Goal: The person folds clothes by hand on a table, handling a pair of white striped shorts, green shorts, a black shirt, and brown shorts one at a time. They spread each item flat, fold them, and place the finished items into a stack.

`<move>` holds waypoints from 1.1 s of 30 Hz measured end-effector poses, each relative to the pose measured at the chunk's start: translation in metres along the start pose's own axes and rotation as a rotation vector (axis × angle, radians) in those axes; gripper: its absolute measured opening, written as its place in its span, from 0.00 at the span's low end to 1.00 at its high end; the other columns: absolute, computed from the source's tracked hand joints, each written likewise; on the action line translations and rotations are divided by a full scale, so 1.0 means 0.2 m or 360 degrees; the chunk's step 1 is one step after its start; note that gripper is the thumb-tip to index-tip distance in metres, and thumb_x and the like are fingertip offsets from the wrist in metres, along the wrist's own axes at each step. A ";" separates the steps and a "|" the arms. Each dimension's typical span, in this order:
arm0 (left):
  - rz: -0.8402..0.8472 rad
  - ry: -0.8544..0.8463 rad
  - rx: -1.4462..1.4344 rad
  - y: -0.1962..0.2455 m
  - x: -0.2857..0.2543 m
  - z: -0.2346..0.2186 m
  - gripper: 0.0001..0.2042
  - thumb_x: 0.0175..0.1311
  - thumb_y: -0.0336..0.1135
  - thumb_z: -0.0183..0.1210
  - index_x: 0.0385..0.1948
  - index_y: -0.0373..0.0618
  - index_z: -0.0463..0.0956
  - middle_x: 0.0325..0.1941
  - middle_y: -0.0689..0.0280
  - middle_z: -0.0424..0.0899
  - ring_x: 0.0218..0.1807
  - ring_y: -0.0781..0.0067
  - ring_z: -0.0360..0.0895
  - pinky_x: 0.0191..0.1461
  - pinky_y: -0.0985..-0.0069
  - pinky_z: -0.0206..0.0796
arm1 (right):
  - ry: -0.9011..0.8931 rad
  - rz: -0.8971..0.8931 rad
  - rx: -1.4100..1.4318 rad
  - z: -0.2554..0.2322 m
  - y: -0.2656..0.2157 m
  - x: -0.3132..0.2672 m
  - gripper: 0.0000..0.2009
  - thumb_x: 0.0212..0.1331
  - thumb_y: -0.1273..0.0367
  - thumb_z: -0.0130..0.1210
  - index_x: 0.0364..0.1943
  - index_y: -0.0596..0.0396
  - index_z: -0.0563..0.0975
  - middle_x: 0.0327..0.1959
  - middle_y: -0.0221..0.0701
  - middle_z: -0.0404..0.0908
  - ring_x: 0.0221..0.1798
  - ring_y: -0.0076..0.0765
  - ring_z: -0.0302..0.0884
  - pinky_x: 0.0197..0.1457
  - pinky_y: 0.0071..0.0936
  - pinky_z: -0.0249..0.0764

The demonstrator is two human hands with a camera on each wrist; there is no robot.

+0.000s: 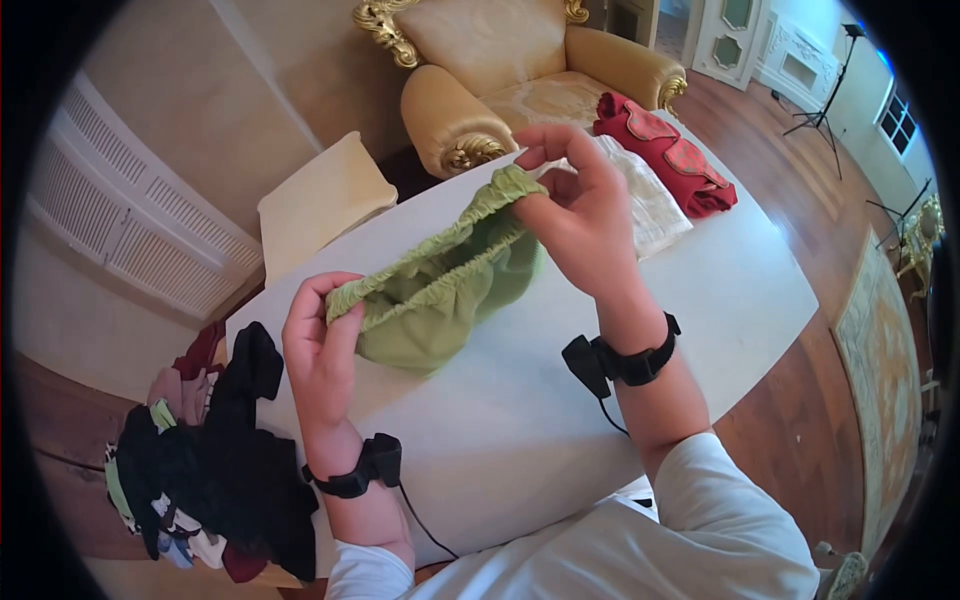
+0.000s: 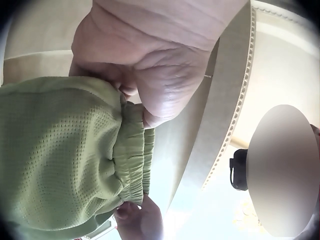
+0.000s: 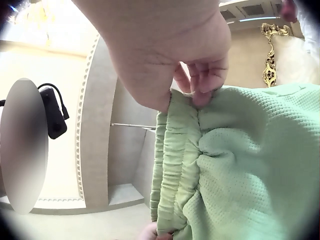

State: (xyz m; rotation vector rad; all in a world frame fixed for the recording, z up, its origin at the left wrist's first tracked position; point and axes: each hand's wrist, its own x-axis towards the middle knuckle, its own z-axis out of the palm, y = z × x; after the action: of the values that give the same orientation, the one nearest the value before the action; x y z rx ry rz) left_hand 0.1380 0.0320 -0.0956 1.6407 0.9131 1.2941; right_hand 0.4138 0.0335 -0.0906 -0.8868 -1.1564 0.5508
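Both hands hold up a light green garment (image 1: 430, 320) with a gathered elastic waistband, its opening facing the person. At the left end of the band, my left hand (image 1: 322, 345) pinches the cloth between thumb and fingers. My right hand (image 1: 580, 205) grips the other end, higher and farther out. Ribbed elastic (image 2: 132, 155) and a waffle-like knit show close up in the left wrist view. The right wrist view shows the waistband (image 3: 175, 160) hanging down from the right thumb and fingers. The garment's lower part hangs over the white table (image 1: 480, 450).
A cream folded cloth (image 1: 650, 205) and a red rolled bundle (image 1: 670, 155) lie at the table's far right. Dark and mixed clothes (image 1: 220, 460) are heaped at the left edge. Beyond stand a gold armchair (image 1: 500, 60) and a cream stool (image 1: 325, 200).
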 end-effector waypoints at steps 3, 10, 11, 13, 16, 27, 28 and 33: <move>-0.0005 0.0002 -0.0024 0.02 -0.01 -0.01 0.08 0.73 0.26 0.58 0.50 0.37 0.78 0.43 0.72 0.82 0.45 0.87 0.75 0.50 0.85 0.66 | -0.0066 0.0024 0.0105 0.00 0.01 0.00 0.20 0.55 0.81 0.58 0.55 0.61 0.77 0.44 0.28 0.81 0.30 0.14 0.75 0.34 0.17 0.72; -0.0043 -0.0043 -0.0104 0.00 -0.01 0.00 0.06 0.72 0.27 0.62 0.45 0.39 0.76 0.39 0.74 0.80 0.41 0.89 0.73 0.45 0.86 0.65 | -0.0045 -0.0065 0.0018 0.00 0.04 0.01 0.21 0.56 0.82 0.55 0.56 0.61 0.77 0.48 0.31 0.82 0.32 0.15 0.78 0.36 0.18 0.74; -0.0052 -0.0064 -0.0100 0.01 -0.02 0.00 0.06 0.72 0.27 0.63 0.44 0.39 0.76 0.39 0.75 0.80 0.40 0.89 0.72 0.45 0.86 0.65 | -0.0047 -0.0060 0.0016 0.00 0.05 0.01 0.21 0.56 0.82 0.55 0.57 0.61 0.77 0.48 0.32 0.82 0.33 0.15 0.78 0.37 0.18 0.74; -0.0045 -0.0109 -0.0124 0.02 -0.02 0.02 0.06 0.72 0.28 0.64 0.44 0.40 0.76 0.38 0.75 0.80 0.39 0.89 0.72 0.45 0.85 0.65 | -0.0052 -0.0041 0.0015 -0.01 0.05 0.01 0.21 0.57 0.82 0.55 0.57 0.60 0.77 0.49 0.32 0.82 0.34 0.16 0.79 0.37 0.18 0.75; -0.0038 -0.0145 -0.0114 0.03 -0.03 0.03 0.06 0.73 0.30 0.64 0.42 0.40 0.75 0.36 0.76 0.79 0.38 0.90 0.71 0.43 0.86 0.64 | -0.0030 -0.0060 -0.0005 -0.01 0.07 0.02 0.22 0.57 0.82 0.55 0.58 0.59 0.77 0.48 0.32 0.82 0.34 0.16 0.79 0.37 0.18 0.75; -0.0091 -0.0180 -0.0123 -0.01 -0.02 -0.02 0.08 0.77 0.35 0.62 0.39 0.41 0.75 0.33 0.78 0.75 0.37 0.91 0.66 0.41 0.86 0.59 | -0.0109 0.0096 0.0077 -0.01 0.02 0.01 0.22 0.56 0.82 0.57 0.58 0.61 0.75 0.45 0.29 0.80 0.34 0.15 0.76 0.39 0.17 0.76; -0.0105 -0.0186 -0.0126 -0.01 -0.02 -0.02 0.08 0.76 0.35 0.63 0.39 0.41 0.76 0.33 0.78 0.76 0.37 0.91 0.66 0.41 0.86 0.60 | -0.0102 0.0111 0.0129 -0.01 0.01 0.01 0.22 0.56 0.83 0.56 0.58 0.61 0.75 0.45 0.29 0.80 0.35 0.15 0.76 0.39 0.17 0.76; -0.0157 -0.0349 0.0016 0.04 -0.03 0.00 0.10 0.73 0.36 0.67 0.43 0.40 0.78 0.36 0.75 0.80 0.40 0.88 0.71 0.45 0.85 0.65 | -0.0006 0.0026 0.0228 -0.03 0.05 0.02 0.20 0.57 0.83 0.56 0.55 0.60 0.76 0.45 0.28 0.81 0.44 0.18 0.78 0.47 0.18 0.76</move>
State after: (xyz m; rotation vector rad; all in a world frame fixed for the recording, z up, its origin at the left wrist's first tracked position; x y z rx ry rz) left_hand 0.1375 0.0233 -0.0916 1.6850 0.8561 1.0217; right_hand 0.4208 0.0408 -0.0962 -0.7727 -1.0998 0.6410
